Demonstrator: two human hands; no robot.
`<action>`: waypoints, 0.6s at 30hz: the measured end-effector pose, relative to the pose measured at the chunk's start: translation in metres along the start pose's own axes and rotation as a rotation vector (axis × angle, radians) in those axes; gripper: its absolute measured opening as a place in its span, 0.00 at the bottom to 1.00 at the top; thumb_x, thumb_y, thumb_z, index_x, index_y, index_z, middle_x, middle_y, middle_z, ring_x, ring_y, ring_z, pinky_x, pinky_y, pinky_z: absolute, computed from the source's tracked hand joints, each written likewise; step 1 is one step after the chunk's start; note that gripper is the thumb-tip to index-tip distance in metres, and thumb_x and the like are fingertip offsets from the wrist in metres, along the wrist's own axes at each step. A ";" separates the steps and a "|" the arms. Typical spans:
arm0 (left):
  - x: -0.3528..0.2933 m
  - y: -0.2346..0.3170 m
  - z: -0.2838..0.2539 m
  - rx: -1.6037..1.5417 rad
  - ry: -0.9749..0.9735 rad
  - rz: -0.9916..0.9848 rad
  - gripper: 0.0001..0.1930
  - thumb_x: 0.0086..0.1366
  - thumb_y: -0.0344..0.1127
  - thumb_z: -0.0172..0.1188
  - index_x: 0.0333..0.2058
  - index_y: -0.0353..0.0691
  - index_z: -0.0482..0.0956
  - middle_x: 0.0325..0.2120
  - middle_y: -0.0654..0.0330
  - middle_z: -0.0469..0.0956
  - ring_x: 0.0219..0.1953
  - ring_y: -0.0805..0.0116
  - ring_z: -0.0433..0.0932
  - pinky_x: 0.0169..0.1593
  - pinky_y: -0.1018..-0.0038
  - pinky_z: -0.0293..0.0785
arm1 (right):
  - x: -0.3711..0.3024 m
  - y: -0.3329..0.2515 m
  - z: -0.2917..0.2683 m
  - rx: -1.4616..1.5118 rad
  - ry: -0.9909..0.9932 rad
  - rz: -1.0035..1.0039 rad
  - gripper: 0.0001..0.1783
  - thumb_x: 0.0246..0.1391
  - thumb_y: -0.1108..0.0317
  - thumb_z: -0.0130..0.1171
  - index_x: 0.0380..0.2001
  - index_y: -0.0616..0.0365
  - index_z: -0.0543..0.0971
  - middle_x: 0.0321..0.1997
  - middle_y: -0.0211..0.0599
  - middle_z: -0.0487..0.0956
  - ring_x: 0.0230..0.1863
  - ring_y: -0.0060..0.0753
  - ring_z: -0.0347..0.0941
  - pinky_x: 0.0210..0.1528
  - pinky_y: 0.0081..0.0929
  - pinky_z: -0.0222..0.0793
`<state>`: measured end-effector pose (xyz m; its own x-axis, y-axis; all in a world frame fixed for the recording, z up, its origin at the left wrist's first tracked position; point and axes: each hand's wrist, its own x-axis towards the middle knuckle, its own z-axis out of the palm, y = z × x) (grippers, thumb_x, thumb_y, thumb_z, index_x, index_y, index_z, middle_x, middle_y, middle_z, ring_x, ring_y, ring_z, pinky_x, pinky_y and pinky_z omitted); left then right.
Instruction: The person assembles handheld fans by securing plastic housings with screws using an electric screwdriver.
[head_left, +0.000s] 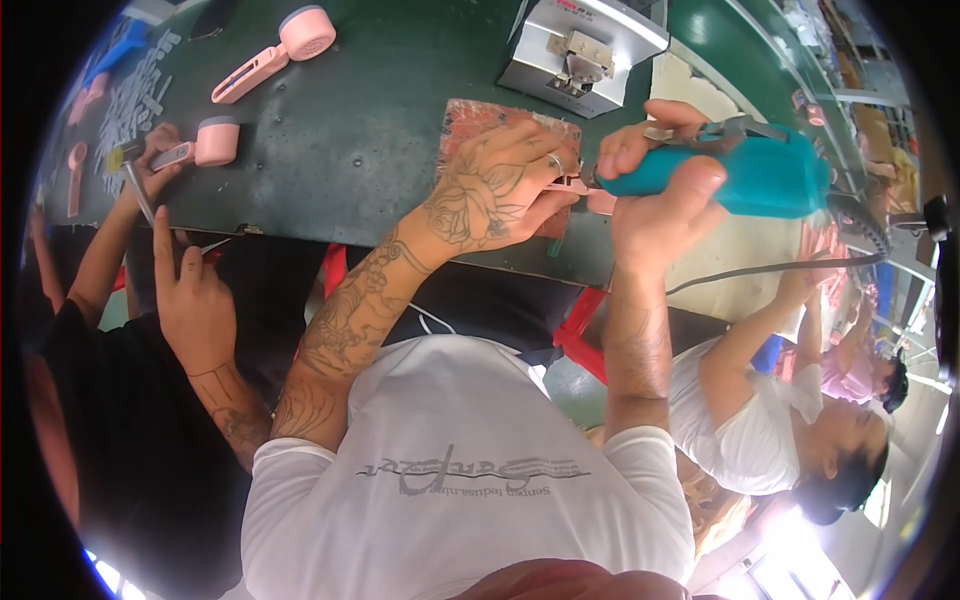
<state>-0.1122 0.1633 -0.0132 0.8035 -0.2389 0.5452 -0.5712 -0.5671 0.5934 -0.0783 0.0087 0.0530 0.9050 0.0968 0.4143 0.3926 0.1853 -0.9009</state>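
My left hand (500, 185), tattooed and wearing a ring, is closed on a small pink plastic part (570, 186) over a worn reddish pad (465, 125) on the bench. My fingers hide most of the part. In my right hand (665, 210) is a teal power screwdriver (765, 175) with a cord at its back end, held nearly level. Its front end points left and meets the pink part or stops just short of it; I cannot tell which. Another bit of pink plastic (602, 201) shows just below that front end.
A silver machine (585, 60) stands beyond my hands. A pink handled device with a round head (305, 35) lies far left. At left, a co-worker's hands hold a metal-shafted tool (140, 190) and a similar pink device (217, 142). The cord (770, 268) loops at right, where another person works.
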 end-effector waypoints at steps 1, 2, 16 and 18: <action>0.001 0.001 -0.003 0.002 0.007 0.002 0.10 0.60 0.39 0.69 0.37 0.42 0.83 0.40 0.63 0.81 0.45 0.57 0.78 0.47 0.61 0.78 | 0.003 -0.003 0.002 0.000 -0.005 -0.005 0.45 0.59 0.31 0.62 0.51 0.71 0.73 0.23 0.33 0.76 0.24 0.25 0.74 0.28 0.23 0.69; 0.003 0.003 -0.007 0.012 -0.010 -0.010 0.10 0.61 0.40 0.68 0.37 0.42 0.83 0.41 0.62 0.80 0.45 0.57 0.77 0.48 0.61 0.77 | 0.008 -0.008 0.004 0.001 0.011 -0.027 0.47 0.60 0.28 0.56 0.50 0.71 0.73 0.22 0.35 0.74 0.23 0.29 0.71 0.28 0.28 0.68; 0.002 -0.012 -0.008 0.159 -0.120 0.004 0.24 0.65 0.56 0.64 0.47 0.41 0.83 0.47 0.57 0.78 0.50 0.55 0.74 0.54 0.59 0.71 | 0.080 0.051 0.027 -0.137 0.053 -0.236 0.30 0.69 0.44 0.57 0.37 0.67 0.76 0.22 0.35 0.76 0.23 0.28 0.74 0.27 0.26 0.69; 0.005 -0.013 -0.007 0.161 -0.136 0.002 0.23 0.66 0.56 0.62 0.46 0.42 0.82 0.47 0.58 0.78 0.50 0.56 0.73 0.55 0.59 0.70 | 0.078 0.048 0.026 -0.149 0.065 -0.237 0.29 0.69 0.44 0.57 0.37 0.67 0.76 0.22 0.35 0.76 0.23 0.28 0.74 0.27 0.26 0.69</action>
<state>-0.1022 0.1749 -0.0135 0.8237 -0.3386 0.4549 -0.5478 -0.6823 0.4841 0.0070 0.0502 0.0457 0.7921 0.0047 0.6104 0.6095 0.0493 -0.7913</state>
